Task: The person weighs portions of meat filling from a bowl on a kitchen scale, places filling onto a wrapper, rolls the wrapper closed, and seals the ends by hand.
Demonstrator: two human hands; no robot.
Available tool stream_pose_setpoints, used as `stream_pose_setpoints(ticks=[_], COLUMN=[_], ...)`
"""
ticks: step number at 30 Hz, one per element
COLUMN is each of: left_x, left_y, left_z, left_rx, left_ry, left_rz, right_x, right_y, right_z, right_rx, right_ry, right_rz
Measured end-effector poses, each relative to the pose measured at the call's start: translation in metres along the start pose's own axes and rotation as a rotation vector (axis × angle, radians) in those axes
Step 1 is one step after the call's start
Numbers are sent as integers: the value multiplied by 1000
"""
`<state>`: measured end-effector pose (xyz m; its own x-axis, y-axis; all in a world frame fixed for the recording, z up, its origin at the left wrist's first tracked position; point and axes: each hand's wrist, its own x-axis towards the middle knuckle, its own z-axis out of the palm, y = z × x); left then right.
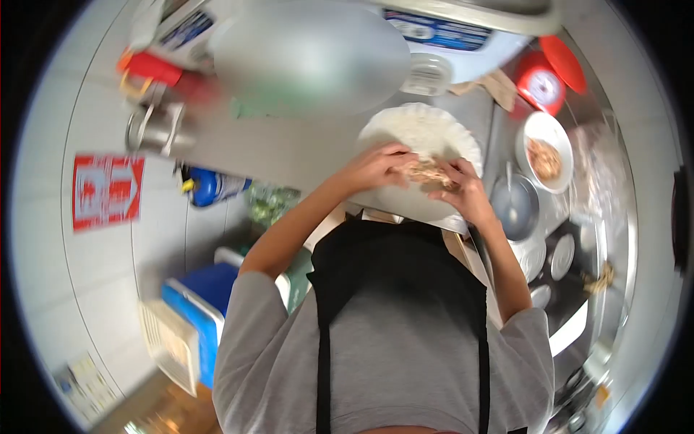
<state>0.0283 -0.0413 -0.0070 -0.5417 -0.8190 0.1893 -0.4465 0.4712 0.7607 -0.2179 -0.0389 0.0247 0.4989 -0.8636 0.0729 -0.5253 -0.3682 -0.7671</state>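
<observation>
Two hands, left [382,168] and right [463,189], curl their fingers narrowly around shredded food [428,172] held between them; a white scalloped round [379,124] fans just beyond, the worktop [282,148] stretches leftward, and a grey bowl [525,211] borders the right.

Head view: from above, steeply down, wide
Bench [282,148]: close, toward 12 o'clock
Apron [405,249]: closer, toward 6 o'clock

No lettering legible. Red-and-white sign [108,192] on wall [105,267], far left of fingers [394,150]; blue label [437,30] beyond them; scale dial [543,88], beyond and right: all unreadable.
</observation>
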Motion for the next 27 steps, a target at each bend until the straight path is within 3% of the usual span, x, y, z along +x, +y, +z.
stream_pose_setpoints(ticks=[3, 6, 9, 13, 16, 20, 24, 27], left_x=[7, 24, 31, 32, 34, 38, 41, 47], left_y=[23, 12, 17, 13, 11, 6, 22, 39], left_z=[-1, 20, 23, 27, 26, 36, 31, 31], left_rx=[208, 297, 305, 270, 226, 165, 193, 266], left_ry=[43, -58, -88, -75, -30, -28, -11, -14], left_rz=[35, 104, 84, 82, 152, 91, 65, 23], right_x=[-5, -7, -9, -11, -16, -14, -11, -18], right_y=[11, 12, 17, 18, 7, 22, 11, 18], right_z=[5, 15, 24, 20, 11, 15, 7, 3], right_rx=[-45, -56, 67, -2, -83, -44, -42, 18], right_ry=[83, 185, 224, 222, 293, 184, 284, 149], right_rz=[-21, -65, -33, -97, 25, 5, -18, 27])
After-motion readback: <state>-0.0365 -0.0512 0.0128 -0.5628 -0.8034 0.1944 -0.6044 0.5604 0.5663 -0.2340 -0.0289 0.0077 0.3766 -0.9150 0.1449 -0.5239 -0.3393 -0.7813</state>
